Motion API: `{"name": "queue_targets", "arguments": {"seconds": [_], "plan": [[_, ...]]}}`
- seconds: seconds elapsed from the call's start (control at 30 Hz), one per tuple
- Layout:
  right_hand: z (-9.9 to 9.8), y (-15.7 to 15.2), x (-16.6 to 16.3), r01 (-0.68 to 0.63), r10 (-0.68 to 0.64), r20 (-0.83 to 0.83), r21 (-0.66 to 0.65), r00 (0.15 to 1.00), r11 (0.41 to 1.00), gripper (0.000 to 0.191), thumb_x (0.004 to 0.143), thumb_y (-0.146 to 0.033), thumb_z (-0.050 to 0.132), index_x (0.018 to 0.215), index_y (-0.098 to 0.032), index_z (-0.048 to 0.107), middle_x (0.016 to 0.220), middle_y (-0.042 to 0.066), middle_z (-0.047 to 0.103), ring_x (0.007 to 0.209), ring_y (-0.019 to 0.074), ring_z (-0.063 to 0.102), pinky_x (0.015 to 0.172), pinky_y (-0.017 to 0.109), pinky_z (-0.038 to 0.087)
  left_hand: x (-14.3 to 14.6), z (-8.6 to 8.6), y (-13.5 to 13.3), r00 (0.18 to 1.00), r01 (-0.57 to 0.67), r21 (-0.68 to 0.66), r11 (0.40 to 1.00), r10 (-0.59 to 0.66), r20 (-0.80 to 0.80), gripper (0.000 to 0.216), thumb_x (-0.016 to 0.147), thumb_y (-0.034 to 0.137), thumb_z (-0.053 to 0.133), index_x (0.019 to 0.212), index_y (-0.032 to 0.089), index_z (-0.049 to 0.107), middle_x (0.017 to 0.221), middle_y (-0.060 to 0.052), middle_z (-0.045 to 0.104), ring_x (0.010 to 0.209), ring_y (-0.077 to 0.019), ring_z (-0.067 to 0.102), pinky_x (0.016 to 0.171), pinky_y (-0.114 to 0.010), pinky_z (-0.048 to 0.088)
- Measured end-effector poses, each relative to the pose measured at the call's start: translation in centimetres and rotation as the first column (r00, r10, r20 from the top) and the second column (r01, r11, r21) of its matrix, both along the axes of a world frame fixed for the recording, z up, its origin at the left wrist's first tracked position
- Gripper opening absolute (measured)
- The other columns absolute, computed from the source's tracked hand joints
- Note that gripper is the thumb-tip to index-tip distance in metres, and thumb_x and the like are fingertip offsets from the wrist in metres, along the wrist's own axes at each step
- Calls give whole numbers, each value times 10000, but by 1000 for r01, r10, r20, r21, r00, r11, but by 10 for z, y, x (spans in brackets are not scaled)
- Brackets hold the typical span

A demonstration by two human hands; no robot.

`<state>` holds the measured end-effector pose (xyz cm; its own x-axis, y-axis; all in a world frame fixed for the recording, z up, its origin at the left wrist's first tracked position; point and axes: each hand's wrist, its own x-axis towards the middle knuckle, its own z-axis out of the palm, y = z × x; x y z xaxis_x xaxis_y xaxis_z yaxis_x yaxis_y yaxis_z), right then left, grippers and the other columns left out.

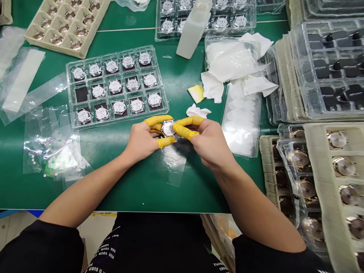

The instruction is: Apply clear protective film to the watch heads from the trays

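Both hands meet over the middle of the green table and hold one round silver watch case [168, 128] between them. My left hand [143, 138] pinches its left side with fingers in yellow finger cots. My right hand [206, 141] grips the right side, also in yellow cots. A small clear plastic bag [174, 163] lies on the mat just below the hands. A crumpled white wipe [197, 111] sits just beyond my right fingers.
A clear tray [74, 98] of several watch cases lies ahead left, a beige tray [31, 37] beyond it. A white bottle [193, 28] and wipes [234, 57] stand ahead. Stacked trays [318, 189] fill the right side. Loose plastic bags [54, 149] lie at left.
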<state>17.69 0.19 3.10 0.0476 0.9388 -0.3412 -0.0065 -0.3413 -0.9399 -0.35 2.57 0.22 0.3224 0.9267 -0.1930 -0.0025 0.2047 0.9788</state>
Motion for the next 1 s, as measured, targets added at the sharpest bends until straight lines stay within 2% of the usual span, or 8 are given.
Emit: {"name": "queue_targets", "arguments": {"seconds": [0.7,0.8,0.9,0.97,1.0], "plan": [[-6,-3,-4,-21,14,114,57,993,998,385,740,-526,895,897,-207,748,934,52,769,812,191,676,730,348,565,1,-2,-1,1000,3,29,1000,-3,-18,657,598,251,937,1228,153,778,1013,-53,817,936,-203,780,950,-349,665],[-9,2,1,29,-54,157,156,986,987,402,756,-534,886,958,-222,734,967,42,753,876,188,686,788,348,562,1,-2,-1,1000,-2,24,1000,2,-26,662,596,256,937,1233,166,779,997,-45,817,913,-196,777,946,-357,667],[-11,9,11,168,-261,210,377,942,911,358,850,-570,802,968,-243,717,975,26,706,909,165,660,843,346,541,2,0,-1,999,-12,19,1000,13,-42,653,599,254,938,1227,174,781,964,-37,817,896,-187,771,947,-357,665],[-12,14,18,192,-315,200,467,928,863,391,925,-595,710,800,-226,673,855,15,623,790,132,597,750,316,513,2,1,-1,999,-15,19,1000,16,-48,646,595,244,938,1219,179,784,933,-29,815,873,-177,765,937,-349,666],[-13,15,20,190,-300,172,469,938,863,441,934,-607,691,729,-221,627,807,7,573,708,112,547,660,293,480,3,1,-1,999,-18,21,1000,19,-50,640,594,239,936,1214,182,786,918,-24,813,861,-171,762,929,-342,666]]}}
